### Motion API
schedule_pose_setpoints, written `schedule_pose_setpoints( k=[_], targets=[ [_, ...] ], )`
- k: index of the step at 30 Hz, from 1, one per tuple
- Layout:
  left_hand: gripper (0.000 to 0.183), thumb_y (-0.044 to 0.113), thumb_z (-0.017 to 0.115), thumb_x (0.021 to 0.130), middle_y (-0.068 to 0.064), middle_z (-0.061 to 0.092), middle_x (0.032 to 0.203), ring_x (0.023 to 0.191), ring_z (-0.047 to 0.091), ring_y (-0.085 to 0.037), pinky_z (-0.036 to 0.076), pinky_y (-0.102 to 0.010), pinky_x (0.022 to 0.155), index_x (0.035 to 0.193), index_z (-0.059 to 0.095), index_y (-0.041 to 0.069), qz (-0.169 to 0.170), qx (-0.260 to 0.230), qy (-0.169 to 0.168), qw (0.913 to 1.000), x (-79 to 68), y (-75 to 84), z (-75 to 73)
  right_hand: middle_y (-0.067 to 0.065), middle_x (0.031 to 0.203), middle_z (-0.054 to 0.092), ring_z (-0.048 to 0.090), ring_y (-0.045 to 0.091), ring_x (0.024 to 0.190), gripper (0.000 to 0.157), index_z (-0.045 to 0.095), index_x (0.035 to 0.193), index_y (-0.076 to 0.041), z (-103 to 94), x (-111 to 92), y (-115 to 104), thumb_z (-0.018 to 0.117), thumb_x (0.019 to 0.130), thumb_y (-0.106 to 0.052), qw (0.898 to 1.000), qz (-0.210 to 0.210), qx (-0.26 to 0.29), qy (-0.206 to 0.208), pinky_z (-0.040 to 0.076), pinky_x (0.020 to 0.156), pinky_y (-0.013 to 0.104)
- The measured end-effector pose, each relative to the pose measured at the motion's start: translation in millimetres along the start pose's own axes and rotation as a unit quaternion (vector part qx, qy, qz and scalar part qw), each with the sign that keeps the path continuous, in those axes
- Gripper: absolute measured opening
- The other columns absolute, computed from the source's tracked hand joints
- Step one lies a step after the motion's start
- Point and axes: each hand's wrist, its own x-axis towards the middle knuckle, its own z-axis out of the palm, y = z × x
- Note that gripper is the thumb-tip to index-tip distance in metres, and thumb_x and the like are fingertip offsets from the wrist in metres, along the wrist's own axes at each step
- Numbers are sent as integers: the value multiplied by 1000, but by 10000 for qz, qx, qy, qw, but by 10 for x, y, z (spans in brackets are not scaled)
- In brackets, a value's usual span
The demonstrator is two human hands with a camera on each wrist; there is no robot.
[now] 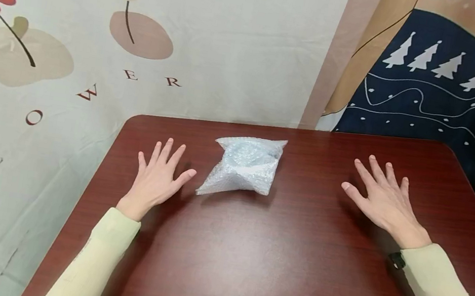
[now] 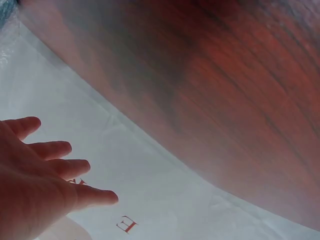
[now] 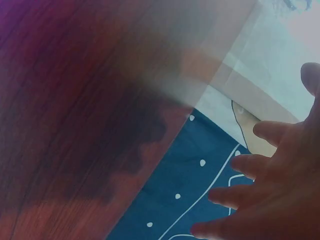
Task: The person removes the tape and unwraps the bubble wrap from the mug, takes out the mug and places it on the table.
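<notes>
A bubble-wrapped package (image 1: pixel 249 165) lies on the dark red wooden table (image 1: pixel 219 268), towards its back edge. What is inside the wrap cannot be made out. Just left of it is my left hand (image 1: pixel 155 182), palm down with the fingers straight and spread, apart from the package. My right hand (image 1: pixel 383 200) is farther off on the right side, also palm down, its fingers spread and holding nothing. The left wrist view shows the left hand (image 2: pixel 40 180) with extended fingers and a sliver of wrap at the top left corner. Spread fingers (image 3: pixel 250 165) show in the right wrist view.
A pale cloth (image 1: pixel 242 56) with flower prints and letters hangs behind and left of the table. At the right hangs a dark blue cloth (image 1: pixel 432 105) with white trees. A dark band or watch (image 1: pixel 397 260) sits at the right sleeve's cuff.
</notes>
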Motion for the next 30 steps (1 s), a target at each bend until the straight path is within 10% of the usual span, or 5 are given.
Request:
schedule_pose_setpoints(
  k=[20, 30],
  targets=[
    [87, 71, 41, 101, -15, 13, 172, 158, 6, -41, 3, -75, 117, 166, 25, 16, 275, -478, 47, 9985, 30, 262, -48, 16, 173, 5, -1, 52, 154, 84, 24, 167, -20, -28, 16, -270, 44, 101, -69, 9988, -240, 323, 284, -2, 111, 82],
    [80, 66, 40, 104, -7, 18, 172, 158, 16, -33, 20, -65, 120, 165, 28, 17, 453, -1539, 215, 9868, 41, 466, -21, 12, 173, 6, 0, 47, 156, 81, 23, 167, -21, 17, 24, -536, 45, 102, -65, 9951, -489, 822, 255, 4, 115, 78]
  ],
)
